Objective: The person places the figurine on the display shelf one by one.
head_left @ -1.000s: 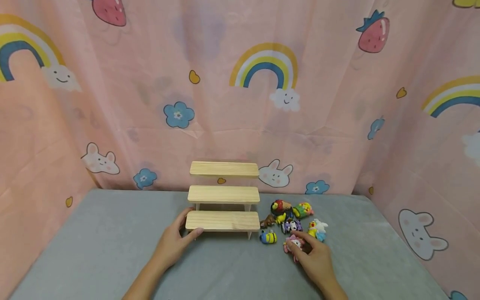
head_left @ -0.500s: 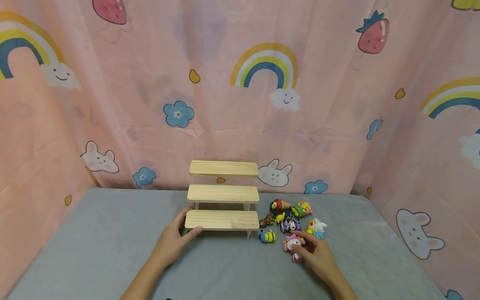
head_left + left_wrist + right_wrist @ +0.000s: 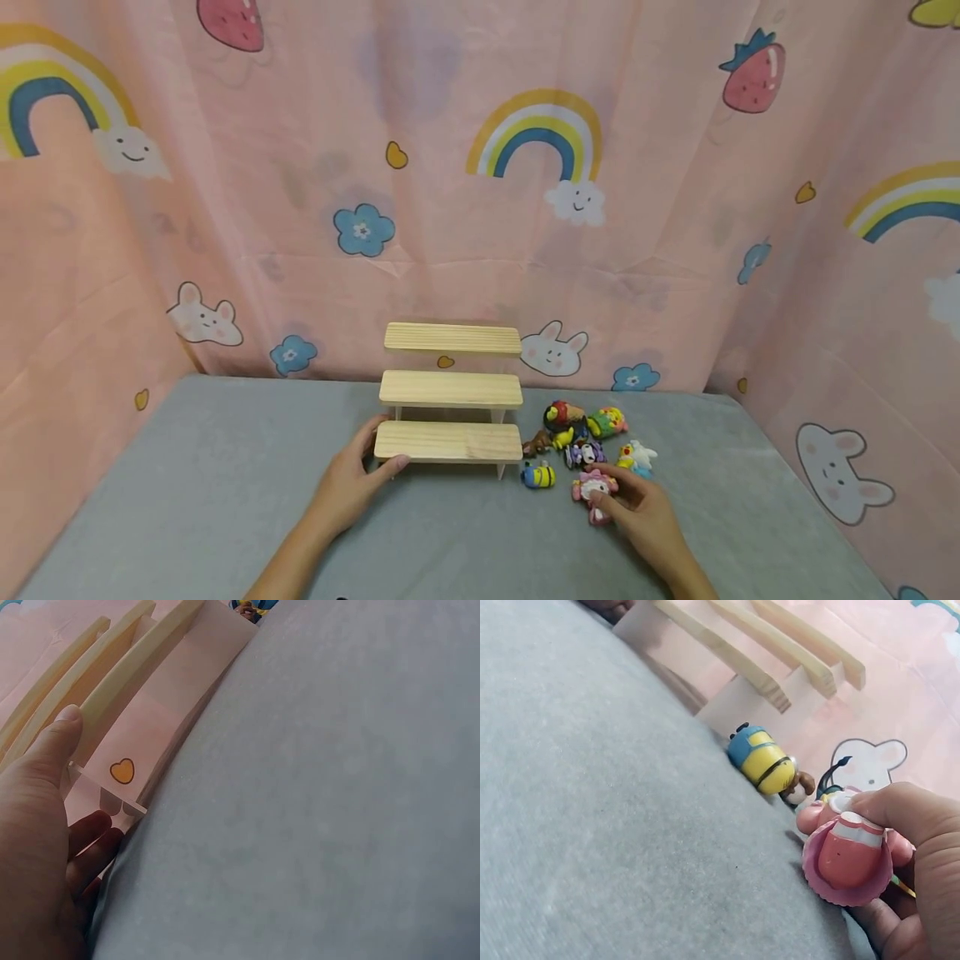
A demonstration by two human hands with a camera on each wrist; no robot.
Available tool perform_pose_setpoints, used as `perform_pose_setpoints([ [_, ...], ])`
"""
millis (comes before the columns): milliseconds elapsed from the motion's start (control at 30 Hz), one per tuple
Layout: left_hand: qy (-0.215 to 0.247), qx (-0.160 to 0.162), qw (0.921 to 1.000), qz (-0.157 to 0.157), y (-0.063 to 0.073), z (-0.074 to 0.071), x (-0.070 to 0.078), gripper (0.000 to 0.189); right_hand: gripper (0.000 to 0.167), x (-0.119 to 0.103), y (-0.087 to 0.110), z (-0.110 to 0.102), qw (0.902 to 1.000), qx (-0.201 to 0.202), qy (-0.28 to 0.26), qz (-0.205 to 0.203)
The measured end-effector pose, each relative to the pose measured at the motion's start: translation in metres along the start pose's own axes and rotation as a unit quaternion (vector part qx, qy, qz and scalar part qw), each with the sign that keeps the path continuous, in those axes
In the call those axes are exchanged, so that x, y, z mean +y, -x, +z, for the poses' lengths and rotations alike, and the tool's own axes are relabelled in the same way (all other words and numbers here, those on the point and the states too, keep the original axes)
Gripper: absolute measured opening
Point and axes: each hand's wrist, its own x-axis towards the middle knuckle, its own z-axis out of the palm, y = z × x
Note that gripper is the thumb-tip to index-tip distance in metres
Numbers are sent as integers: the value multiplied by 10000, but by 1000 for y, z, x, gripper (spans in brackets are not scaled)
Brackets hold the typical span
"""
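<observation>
A three-tier wooden display stand point(image 3: 450, 388) with pale legs stands near the back of the table. My left hand point(image 3: 351, 477) grips the left end of its lowest step, the thumb point(image 3: 66, 724) on the front edge and the fingers around the side by the leg. To the right of the stand, my right hand point(image 3: 643, 515) pinches a pink figurine point(image 3: 596, 493) with a white front. Its rounded pink underside faces the camera in the right wrist view. A yellow and blue minion figurine point(image 3: 763, 759) lies between the stand and the right hand.
Several small figurines lie behind the pink one, among them a purple and black one point(image 3: 585, 454), a green and yellow one point(image 3: 607, 422) and a white and yellow one point(image 3: 637, 457). Grey cloth point(image 3: 187, 500) covers the table. A pink printed curtain point(image 3: 450, 275) encloses it behind and at both sides.
My right thumb has shifted off the middle of the pink figurine, so more of it shows, and its lower part has turned slightly. The left hand stays on the stand.
</observation>
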Motion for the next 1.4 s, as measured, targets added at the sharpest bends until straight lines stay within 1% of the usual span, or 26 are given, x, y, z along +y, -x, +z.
perform_pose_setpoints([
  [233,20,31,10000,31,-1,0,-1,76,45,-1,0,-1,10000,18,-27,68],
  [367,71,-5,10000,50,-1,0,-2,77,46,-2,1,-1,9998,46,-121,117],
  [500,95,10,10000,2,0,0,-4,76,47,-3,1,0,9995,23,-286,92],
  [733,51,55,9999,69,-1,1,-3,75,47,-9,3,2,9989,-73,-463,31],
  [933,74,57,9999,69,-2,2,-3,75,46,-19,6,0,9978,-139,-626,-164],
  [1033,89,40,9999,53,-3,3,-4,76,46,-25,6,-1,9980,-112,-551,-289],
  [1167,116,47,9999,-6,-3,3,-5,77,42,-35,5,-2,9959,-175,-489,-736],
  [1400,113,33,9999,-41,-1,2,-4,77,41,-57,-3,4,9906,-333,-553,-1204],
])
